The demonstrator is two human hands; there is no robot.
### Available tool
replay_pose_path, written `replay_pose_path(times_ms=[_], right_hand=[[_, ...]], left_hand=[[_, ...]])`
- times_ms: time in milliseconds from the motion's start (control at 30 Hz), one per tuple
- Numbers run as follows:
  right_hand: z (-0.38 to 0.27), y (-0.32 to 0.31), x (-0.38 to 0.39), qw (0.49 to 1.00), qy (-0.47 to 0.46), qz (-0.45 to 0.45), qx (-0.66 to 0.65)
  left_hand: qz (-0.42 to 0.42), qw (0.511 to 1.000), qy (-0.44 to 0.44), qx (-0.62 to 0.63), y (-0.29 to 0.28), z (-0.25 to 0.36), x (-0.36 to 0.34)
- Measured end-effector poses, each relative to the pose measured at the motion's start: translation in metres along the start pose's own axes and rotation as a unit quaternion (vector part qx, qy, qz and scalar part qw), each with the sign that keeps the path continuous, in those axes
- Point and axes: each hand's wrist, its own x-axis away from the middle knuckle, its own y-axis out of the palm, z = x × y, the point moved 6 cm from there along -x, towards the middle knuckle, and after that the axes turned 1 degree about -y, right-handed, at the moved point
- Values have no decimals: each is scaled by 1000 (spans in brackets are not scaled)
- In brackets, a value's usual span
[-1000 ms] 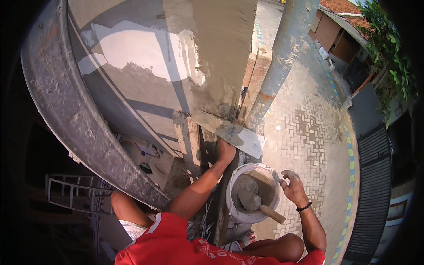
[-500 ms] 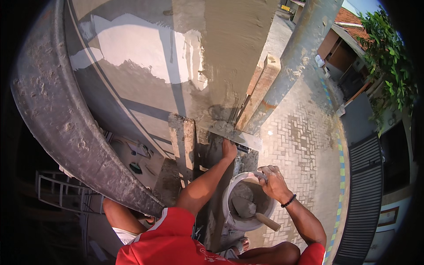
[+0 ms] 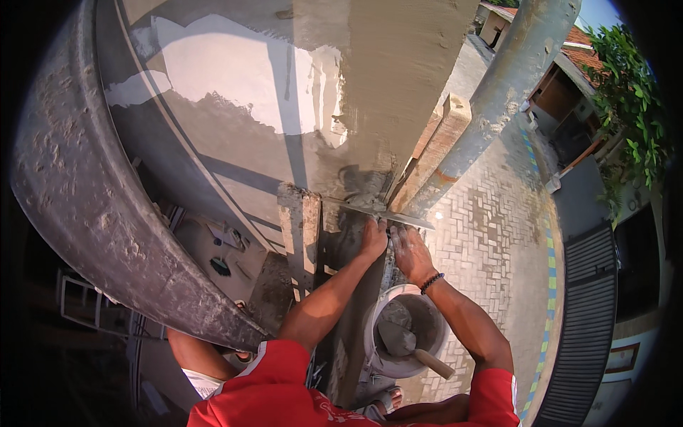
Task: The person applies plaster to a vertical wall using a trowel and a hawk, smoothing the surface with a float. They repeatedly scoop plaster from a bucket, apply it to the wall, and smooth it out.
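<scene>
A flat metal plastering trowel [image 3: 409,216] is pressed against the foot of a wet, grey plastered column [image 3: 398,64], its blade lying crosswise. My left hand [image 3: 373,239] is closed around the trowel's handle, which is mostly hidden. Beside it, my right hand [image 3: 410,254] grips at the blade's near side with its fingers together. Below my right forearm stands a pale bucket [image 3: 373,344] holding grey mortar [image 3: 395,313]. A pointed trowel [image 3: 397,339] rests in it, its wooden handle [image 3: 435,364] leaning out over the rim.
Mortar-crusted wooden posts [image 3: 299,235] flank the work. A thick metal pole [image 3: 509,78] slants up on the right. A large dark curved piece [image 3: 121,213], spattered with mortar, fills the left. Far below lie a paved lane [image 3: 484,235] and a dark gate [image 3: 580,320].
My right hand has left the bucket's rim and moved up and left to the plastering trowel. The blade has tilted to a more edge-on view.
</scene>
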Motion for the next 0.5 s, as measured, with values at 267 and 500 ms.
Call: replay_pose_path(times_ms=[267,500], right_hand=[[10,20,-36,994,52,-87,44],[10,16,-49,994,62,-79,31]], left_hand=[[32,987,19,157,-5,1,-3],[-3,990,12,142,-27,24,-6]])
